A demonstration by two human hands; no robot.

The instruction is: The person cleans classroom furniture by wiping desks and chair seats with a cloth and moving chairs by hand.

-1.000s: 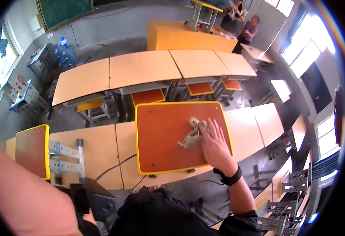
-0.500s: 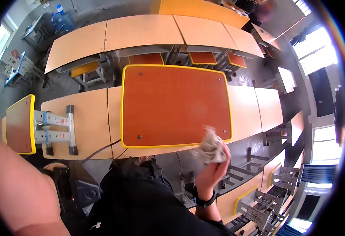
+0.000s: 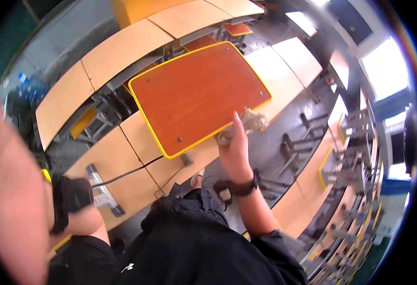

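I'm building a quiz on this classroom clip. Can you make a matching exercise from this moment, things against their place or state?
Things:
1. rag
2. orange board
3. wristband
4. cable

Places or states:
A. lies flat on the desks, yellow-edged
B. runs across the desk below the board
C. crumpled in the right hand
D. around the right wrist

Pairs: 1-C, 2-A, 3-D, 4-B

That crumpled, dirty-beige rag is bunched up in the right hand right at the near yellow-trimmed edge of the reddish-brown board, which lies flat and tilted across the desks.
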